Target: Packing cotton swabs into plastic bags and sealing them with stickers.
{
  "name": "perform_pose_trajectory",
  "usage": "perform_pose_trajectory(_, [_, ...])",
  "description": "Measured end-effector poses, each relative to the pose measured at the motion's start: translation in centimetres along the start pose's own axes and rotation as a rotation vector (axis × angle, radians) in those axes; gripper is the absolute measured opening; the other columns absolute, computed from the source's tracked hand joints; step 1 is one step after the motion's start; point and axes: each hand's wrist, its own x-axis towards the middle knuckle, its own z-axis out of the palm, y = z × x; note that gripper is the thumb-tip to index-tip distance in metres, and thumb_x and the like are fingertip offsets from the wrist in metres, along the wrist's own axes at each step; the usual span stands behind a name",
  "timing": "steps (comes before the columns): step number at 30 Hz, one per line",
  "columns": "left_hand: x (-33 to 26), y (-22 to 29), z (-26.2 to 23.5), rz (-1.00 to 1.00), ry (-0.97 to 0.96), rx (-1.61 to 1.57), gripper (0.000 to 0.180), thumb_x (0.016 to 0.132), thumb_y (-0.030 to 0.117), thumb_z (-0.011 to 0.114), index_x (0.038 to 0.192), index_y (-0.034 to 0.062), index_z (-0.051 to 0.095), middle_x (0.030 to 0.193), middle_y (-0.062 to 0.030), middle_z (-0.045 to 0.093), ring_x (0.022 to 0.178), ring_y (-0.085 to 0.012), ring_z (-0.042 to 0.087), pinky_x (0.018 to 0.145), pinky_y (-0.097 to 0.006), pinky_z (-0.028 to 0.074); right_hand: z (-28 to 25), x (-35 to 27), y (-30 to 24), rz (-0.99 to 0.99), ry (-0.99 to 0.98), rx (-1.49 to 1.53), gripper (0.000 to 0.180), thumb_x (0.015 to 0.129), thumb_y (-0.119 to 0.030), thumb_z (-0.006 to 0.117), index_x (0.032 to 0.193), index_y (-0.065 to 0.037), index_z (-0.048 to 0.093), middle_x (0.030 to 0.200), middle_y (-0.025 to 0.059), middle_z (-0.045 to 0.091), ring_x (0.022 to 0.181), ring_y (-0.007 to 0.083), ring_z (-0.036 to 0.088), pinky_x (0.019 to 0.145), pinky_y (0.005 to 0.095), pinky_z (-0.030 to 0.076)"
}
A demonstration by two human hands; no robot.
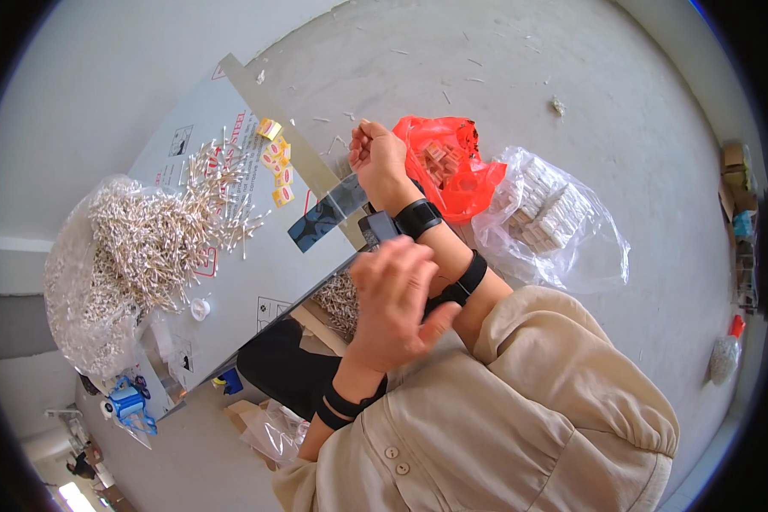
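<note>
My left hand (pixel 390 311) is raised over my right forearm, its fingers stretched and slightly blurred. Those fingertips lie at a small black device (pixel 379 229) strapped near my right wrist; whether they press on it I cannot tell. My right hand (pixel 379 160) is turned with its fingers curled in, and nothing shows in it. It hovers past the table's right edge, beside a red plastic bag (pixel 465 192) of small packs. To the left, a large heap of cotton swabs (pixel 149 235) spills from a clear bag onto the metal-sheet table (pixel 243 294).
Small yellow-and-white packets (pixel 278 162) lie along the table's far right part, near a dark shiny strip (pixel 314 224). A round white lid (pixel 200 309) sits by the heap. On the floor stands a clear bag (pixel 548 213) of white packs. More swabs (pixel 340 300) are below the table edge.
</note>
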Motion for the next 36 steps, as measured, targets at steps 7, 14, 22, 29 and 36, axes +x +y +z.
perform_pose_trajectory(7, [2.0,-1.4,-1.0,-0.198,0.006,0.213,0.055,0.069,0.019,0.068,0.118,0.0006,0.053,0.130,-0.0160,0.048,0.127,-0.0384,0.038,0.104,-0.049,0.030,-0.1,-0.7,0.9,0.213,-0.020,0.159,0.011,0.090,-0.014,0.059,0.081,-0.007,0.057,0.073,0.0027,0.060,0.061,0.0124,0.053,0.054,0.0252,0.044])
perform_pose_trajectory(14, [3.1,-1.5,-0.3,-0.272,0.012,0.168,0.050,0.063,0.015,0.068,0.109,0.0021,0.056,0.112,-0.0143,0.055,0.107,-0.0337,0.052,0.095,-0.046,0.039,-0.3,-1.1,1.7,0.411,-0.120,0.452,0.013,0.090,-0.016,0.058,0.081,-0.008,0.057,0.075,0.0019,0.060,0.066,0.0132,0.053,0.060,0.0273,0.045])
perform_pose_trajectory(22, [3.3,-1.7,-0.4,-0.367,-0.125,0.099,0.037,0.064,0.007,0.070,0.097,-0.0005,0.055,0.097,-0.0155,0.054,0.094,-0.0337,0.054,0.082,-0.043,0.047,-1.0,-1.3,2.1,0.392,-0.133,0.510,0.013,0.090,-0.015,0.057,0.081,-0.006,0.057,0.076,0.0031,0.060,0.066,0.0146,0.052,0.061,0.0274,0.045])
perform_pose_trajectory(29, [3.0,-2.3,-0.2,-0.333,-0.075,0.058,0.034,0.062,0.004,0.072,0.093,-0.0018,0.059,0.094,-0.0152,0.055,0.091,-0.0339,0.056,0.080,-0.042,0.049,-1.3,-1.7,3.1,0.386,-0.155,0.289,0.011,0.090,-0.013,0.057,0.083,-0.004,0.057,0.075,0.0036,0.058,0.062,0.0157,0.051,0.058,0.0280,0.044])
perform_pose_trajectory(36, [1.9,-3.1,0.0,-0.434,-0.078,-0.088,0.031,0.064,0.005,0.071,0.091,-0.0034,0.058,0.090,-0.0164,0.053,0.089,-0.0348,0.055,0.080,-0.043,0.049,-1.9,-2.4,4.1,-0.597,-0.337,-0.914,0.008,0.082,-0.005,0.063,0.080,0.002,0.060,0.072,0.0060,0.062,0.064,0.0133,0.054,0.058,0.0270,0.044])
